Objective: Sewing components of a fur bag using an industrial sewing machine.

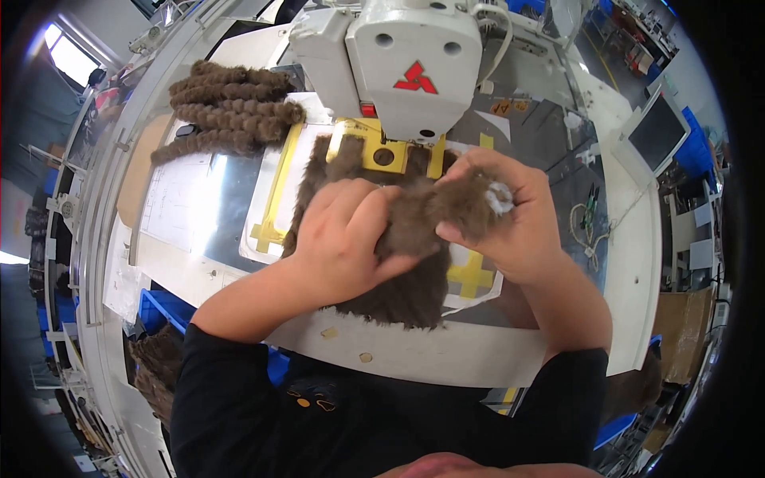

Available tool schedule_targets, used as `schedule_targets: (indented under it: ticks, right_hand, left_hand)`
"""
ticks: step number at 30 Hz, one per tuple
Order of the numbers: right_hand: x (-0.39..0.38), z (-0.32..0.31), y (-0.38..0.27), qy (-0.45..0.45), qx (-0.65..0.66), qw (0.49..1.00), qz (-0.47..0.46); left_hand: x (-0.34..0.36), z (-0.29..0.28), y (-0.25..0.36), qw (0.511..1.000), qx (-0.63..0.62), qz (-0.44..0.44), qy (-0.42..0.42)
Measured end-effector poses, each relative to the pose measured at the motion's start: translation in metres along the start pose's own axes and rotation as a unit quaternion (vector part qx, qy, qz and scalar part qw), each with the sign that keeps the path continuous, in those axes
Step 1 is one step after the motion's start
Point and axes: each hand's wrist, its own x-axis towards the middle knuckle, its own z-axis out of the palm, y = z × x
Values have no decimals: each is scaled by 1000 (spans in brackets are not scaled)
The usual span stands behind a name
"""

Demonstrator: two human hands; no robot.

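Note:
My two hands hold a brown furry stuffed plush piece above the worktable. My left hand is closed round its left part, with the thumb underneath. On the right end, my right hand grips it between thumb and fingers, and white stuffing shows at that end. Beneath my hands lies a flat sheet of brown plush fabric, partly hidden. Its far part reaches under a yellow template plate with a round hole, just below the head of a large white sewing machine.
Several ribbed brown fur tubes lie at the far left of the table. A white board with yellow tape surrounds the fabric. At the right are a cord, green-handled tweezers and a monitor. A blue crate stands below left.

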Motion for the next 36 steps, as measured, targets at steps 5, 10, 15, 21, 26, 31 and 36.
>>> schedule_targets:
  ticks: [5, 10, 15, 21, 26, 31, 36]
  right_hand:
    - [3, -10, -19, -62, -97, 988, -107]
    - [-5, -4, -34, -61, -173, 966, -181]
    - [-17, 13, -30, -2, -171, 965, -201]
    - [-21, 13, -31, -6, -192, 956, -220]
    - [-17, 12, -32, -22, -170, 959, -227]
    - [-13, 12, -30, -7, -154, 968, -197]
    - [-2, -3, -22, -37, -190, 977, -86]
  left_hand:
    - [3, -3, -3, 982, -183, -18, -47]
    - [-11, 5, -6, 982, -182, 9, 44]
    - [-19, 14, -10, 986, -117, 47, 113]
    - [-20, 15, -14, 987, -121, 71, 82]
    - [2, 7, -5, 970, -238, 26, 32]
    - [-5, 3, -16, 920, -381, -20, -91]
    - [-15, 17, -13, 908, -393, -114, -91]
